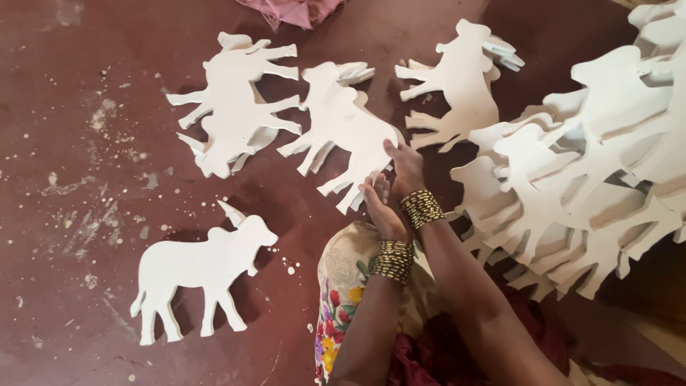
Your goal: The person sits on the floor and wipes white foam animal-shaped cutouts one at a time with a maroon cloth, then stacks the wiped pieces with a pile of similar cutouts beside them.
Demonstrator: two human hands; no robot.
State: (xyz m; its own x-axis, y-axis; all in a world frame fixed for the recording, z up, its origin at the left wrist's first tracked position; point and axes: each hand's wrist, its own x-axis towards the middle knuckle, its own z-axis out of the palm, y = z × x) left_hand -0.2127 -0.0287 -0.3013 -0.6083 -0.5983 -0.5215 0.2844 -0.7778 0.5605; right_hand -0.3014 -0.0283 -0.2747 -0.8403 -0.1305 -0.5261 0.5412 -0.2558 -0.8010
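White cow cutout (343, 129) lies under right hand's (404, 166) fingertips.

White cow-shaped cutouts on a dark red floor (86, 300): single cutout (193, 268) lower left; small stack (232, 107) upper left; middle cutout (343, 125), its rear edge touched by the right hand (405, 168); left hand (382, 207) beside it; large heap (593, 157) right; pink cloth (293, 11) top.

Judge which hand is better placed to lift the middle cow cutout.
Right hand, probably: its fingertips already touch the middle cow cutout at its rear edge, while the left hand lies further back beside the right wrist.
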